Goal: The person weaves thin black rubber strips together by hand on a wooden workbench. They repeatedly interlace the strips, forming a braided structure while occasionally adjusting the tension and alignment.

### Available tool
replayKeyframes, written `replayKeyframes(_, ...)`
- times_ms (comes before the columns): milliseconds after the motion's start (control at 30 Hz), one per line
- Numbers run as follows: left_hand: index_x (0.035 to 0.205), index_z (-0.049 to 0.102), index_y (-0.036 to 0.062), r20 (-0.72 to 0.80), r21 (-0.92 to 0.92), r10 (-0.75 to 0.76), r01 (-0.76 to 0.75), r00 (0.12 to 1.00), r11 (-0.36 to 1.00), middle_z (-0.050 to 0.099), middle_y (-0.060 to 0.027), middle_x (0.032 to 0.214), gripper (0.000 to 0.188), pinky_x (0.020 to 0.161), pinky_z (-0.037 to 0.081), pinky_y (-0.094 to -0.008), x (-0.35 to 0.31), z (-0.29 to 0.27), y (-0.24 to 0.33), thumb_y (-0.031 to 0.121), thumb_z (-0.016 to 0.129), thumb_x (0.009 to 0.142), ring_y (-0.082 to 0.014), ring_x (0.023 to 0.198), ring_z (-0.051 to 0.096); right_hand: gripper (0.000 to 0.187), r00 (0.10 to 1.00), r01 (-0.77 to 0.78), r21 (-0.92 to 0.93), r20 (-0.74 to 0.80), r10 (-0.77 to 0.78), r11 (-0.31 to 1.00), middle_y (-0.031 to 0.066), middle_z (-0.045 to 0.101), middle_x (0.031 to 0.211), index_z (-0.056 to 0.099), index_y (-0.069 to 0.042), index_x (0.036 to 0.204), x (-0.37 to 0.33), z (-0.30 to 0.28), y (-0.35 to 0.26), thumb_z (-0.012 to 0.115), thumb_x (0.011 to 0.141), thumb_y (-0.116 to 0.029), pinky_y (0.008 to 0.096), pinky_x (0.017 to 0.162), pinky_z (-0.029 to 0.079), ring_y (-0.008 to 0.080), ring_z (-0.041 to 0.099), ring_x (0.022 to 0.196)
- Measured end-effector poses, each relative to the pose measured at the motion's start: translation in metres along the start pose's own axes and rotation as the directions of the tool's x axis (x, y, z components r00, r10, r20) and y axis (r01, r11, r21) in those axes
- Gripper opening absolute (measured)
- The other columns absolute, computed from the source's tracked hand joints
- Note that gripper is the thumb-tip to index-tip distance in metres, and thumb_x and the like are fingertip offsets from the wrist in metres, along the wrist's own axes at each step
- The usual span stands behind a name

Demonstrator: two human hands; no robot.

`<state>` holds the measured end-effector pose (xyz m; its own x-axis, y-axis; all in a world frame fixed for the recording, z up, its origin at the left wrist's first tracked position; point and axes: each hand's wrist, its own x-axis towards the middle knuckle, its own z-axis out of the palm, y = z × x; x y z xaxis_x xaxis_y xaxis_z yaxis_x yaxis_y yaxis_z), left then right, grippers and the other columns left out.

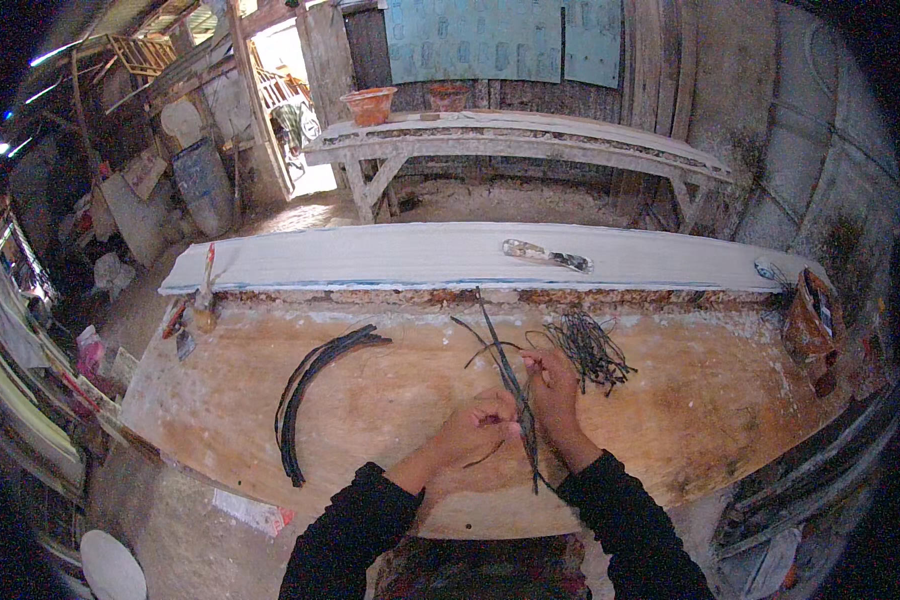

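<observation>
Between my hands, long dark strips (pixel 511 375) cross and run from the far part of the wooden table top toward my right sleeve. My left hand (pixel 488 415) is closed, its fingers pinching at the strips near their middle. Just beyond it and to the right, my right hand (pixel 552 380) pinches a thin dark strand (pixel 502 345) that crosses the long strips. To the left lies a curved bundle of black strips (pixel 305 390). A heap of short, thin black strands (pixel 592 348) sits just past my right hand.
A long white board (pixel 390 255) spans the table's far side, with a stained tool (pixel 547 256) on it. A brush (pixel 206 290) stands at the left end, a brown bag (pixel 812 320) at the right. Behind is a white bench (pixel 530 135) bearing an orange basin (pixel 369 105).
</observation>
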<state>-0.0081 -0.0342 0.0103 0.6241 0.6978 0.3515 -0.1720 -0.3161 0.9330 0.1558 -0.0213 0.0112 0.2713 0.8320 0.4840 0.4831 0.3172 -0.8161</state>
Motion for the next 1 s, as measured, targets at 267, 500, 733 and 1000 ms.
replayKeyframes(267, 0.07, 0.062, 0.0041, -0.385, 0.526, 0.172, 0.063, 0.907, 0.848, 0.055, -0.0077, 0.093, 0.007, 0.075, 0.045, -0.0303, 0.004, -0.052, -0.034, 0.007, 0.068, 0.069, -0.022, 0.087, 0.055, 0.005, 0.995, 0.03, -0.069, -0.092, -0.036, 0.997, 0.0078, 0.05, 0.092, 0.063, -0.004, 0.078, 0.007, -0.005, 0.026, 0.065, 0.075, -0.008, 0.0304, 0.08, 0.04, 0.0203, 0.049, 0.092)
replayKeyframes(500, 0.07, 0.063, 0.0019, -0.757, -0.004, -0.167, 0.252, 0.632, 0.968, 0.055, -0.0076, 0.088, 0.011, 0.07, 0.045, -0.0305, 0.012, -0.069, -0.044, 0.007, 0.071, 0.066, -0.022, 0.081, 0.056, 0.012, 0.871, -0.016, 0.268, 0.477, -0.119, 0.963, 0.0087, 0.052, 0.1, 0.062, -0.005, 0.08, -0.023, 0.004, -0.019, 0.068, 0.074, -0.013, 0.0345, 0.087, 0.038, 0.0245, 0.049, 0.099)
replayKeyframes(733, 0.069, 0.061, 0.0011, -0.748, -0.043, -0.145, 0.171, 0.647, 0.984, 0.054, -0.008, 0.084, 0.012, 0.069, 0.044, -0.0281, 0.008, -0.075, -0.066, 0.006, 0.072, 0.066, -0.0193, 0.08, 0.055, 0.02, 0.651, 0.23, 0.424, 0.602, -0.462, 0.876, 0.011, 0.056, 0.105, 0.064, -0.005, 0.092, -0.029, 0.013, -0.026, 0.067, 0.077, -0.017, 0.0369, 0.09, 0.037, 0.026, 0.048, 0.105)
replayKeyframes(1000, 0.075, 0.061, 0.0003, -0.576, -0.411, -0.34, 0.096, 0.744, 0.906, 0.053, -0.0064, 0.085, 0.005, 0.072, 0.045, -0.0293, 0.01, -0.042, -0.027, 0.002, 0.065, 0.074, -0.0185, 0.084, 0.054, 0.016, 0.86, 0.087, 0.226, 0.474, -0.187, 0.97, 0.0079, 0.062, 0.085, 0.065, -0.005, 0.079, -0.025, 0.002, -0.02, 0.068, 0.075, -0.02, 0.0343, 0.079, 0.043, 0.0235, 0.057, 0.086)
